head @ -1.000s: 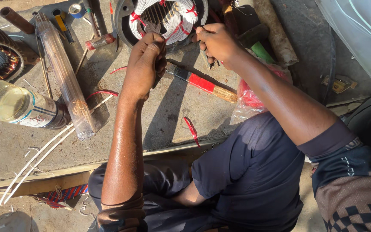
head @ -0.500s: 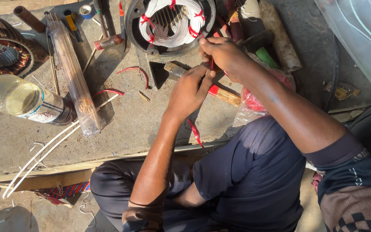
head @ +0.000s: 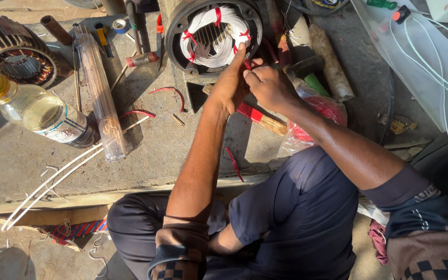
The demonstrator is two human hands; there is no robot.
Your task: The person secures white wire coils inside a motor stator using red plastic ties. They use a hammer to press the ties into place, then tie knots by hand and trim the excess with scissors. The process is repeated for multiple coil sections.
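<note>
The stator (head: 213, 36) lies at the far edge of the slab (head: 146, 150), its white winding tied with red tape. The left hand (head: 229, 83) braces on its near rim, fingers stretched onto the coil to steady it. The right hand (head: 268, 85), just beside, pinches something red, probably tape, though it is mostly hidden.
</note>
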